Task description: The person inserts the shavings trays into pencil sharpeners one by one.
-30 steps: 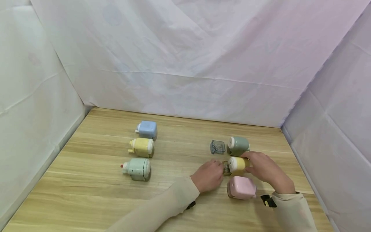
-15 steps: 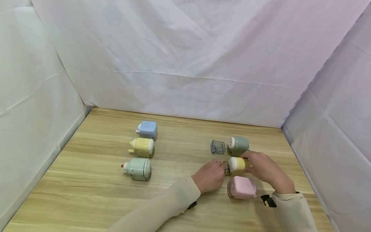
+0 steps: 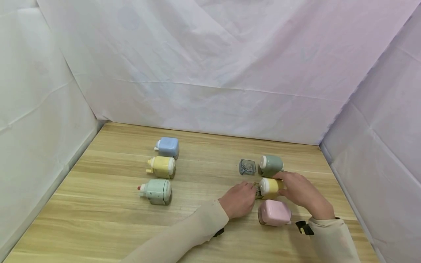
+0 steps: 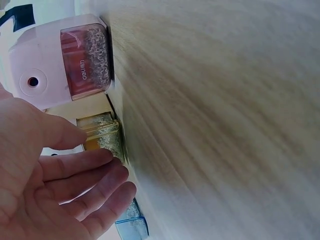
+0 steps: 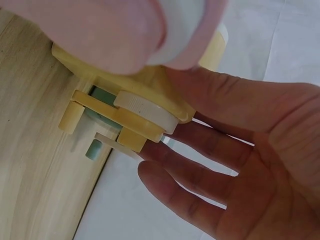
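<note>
On the right of the table a yellow crank pencil sharpener [image 3: 271, 186] stands between a dark green sharpener [image 3: 271, 165] and a pink sharpener [image 3: 275, 212]. My right hand [image 3: 300, 191] grips the yellow body from its crank side; the crank handle [image 5: 107, 112] shows in the right wrist view. My left hand [image 3: 238, 200] pinches the clear yellow shavings drawer [image 4: 102, 135] between thumb and fingers. That drawer sticks partly out of the sharpener's front and contains shavings. The pink sharpener's drawer is in place, full of shavings.
A grey-blue drawer with shavings [image 3: 247, 167] lies out on the table in front of the dark green sharpener. Farther left stand blue [image 3: 168, 147], yellow [image 3: 161, 167] and light green [image 3: 158, 191] sharpeners in a column. White cloth [image 3: 210, 73] hangs around the table.
My left hand has shifted slightly right, toward the yellow sharpener, and a little less of the drawer shows between them. The right hand stays on the sharpener.
</note>
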The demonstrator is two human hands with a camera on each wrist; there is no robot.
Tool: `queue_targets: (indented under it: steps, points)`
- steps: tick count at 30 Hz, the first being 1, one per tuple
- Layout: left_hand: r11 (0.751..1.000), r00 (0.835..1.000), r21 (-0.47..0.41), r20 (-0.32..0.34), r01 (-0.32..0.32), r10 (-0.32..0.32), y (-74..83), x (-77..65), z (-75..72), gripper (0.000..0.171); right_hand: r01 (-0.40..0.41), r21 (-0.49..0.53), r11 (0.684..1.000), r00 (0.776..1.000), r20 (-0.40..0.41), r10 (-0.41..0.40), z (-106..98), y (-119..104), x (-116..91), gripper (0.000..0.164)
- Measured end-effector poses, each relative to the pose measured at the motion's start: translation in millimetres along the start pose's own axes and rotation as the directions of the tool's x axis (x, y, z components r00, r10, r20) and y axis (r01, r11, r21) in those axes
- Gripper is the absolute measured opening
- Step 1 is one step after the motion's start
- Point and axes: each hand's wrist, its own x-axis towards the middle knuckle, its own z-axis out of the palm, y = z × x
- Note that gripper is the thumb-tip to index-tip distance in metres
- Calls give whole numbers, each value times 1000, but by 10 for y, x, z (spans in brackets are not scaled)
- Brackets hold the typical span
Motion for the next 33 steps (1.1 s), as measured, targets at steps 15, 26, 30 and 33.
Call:
queue_targets:
  steps: [15, 26, 30, 33]
  points:
    - [999, 998, 26, 44, 34, -35, 79, 64, 34, 30, -7, -14, 1000, 1000, 12, 7, -7, -13, 1, 40]
    - [998, 997, 11, 57, 58, -59, 119, 86, -2, 31, -8, -25, 1000, 1000, 10, 8, -11, -26, -5, 40]
    - [998, 996, 0, 61, 63, -63, 117, 100, 13, 31, -14, -24, 1000, 1000, 11, 14, -14, -42, 0, 40]
    - [997, 995, -22, 76, 72, -70, 101, 102, 23, 32, -17, -17, 1000, 1000, 14, 17, -19, -41, -4, 40]
